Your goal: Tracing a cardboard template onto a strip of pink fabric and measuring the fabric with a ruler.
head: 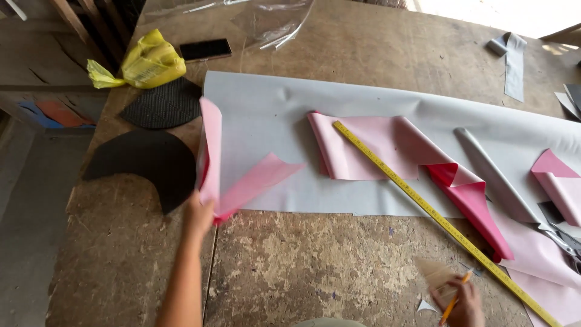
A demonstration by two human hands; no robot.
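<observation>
My left hand (198, 213) grips a curled piece of pink sheet (213, 158) at the left end of a grey sheet (266, 115) spread across the wooden table. My right hand (465, 303), near the table's front edge, holds an orange pencil (455, 299) together with a small tan card piece (437, 275). A yellow measuring tape (423, 206) runs diagonally over another pink sheet (363, 148) with a red underside (472, 203).
Two black curved pieces (148, 157) lie at the left, beside a yellow plastic bag (148, 60) and a dark phone (206, 48). Scissors (560, 239) rest at the right on more pink material (557, 181). Clear plastic film (266, 18) lies at the back.
</observation>
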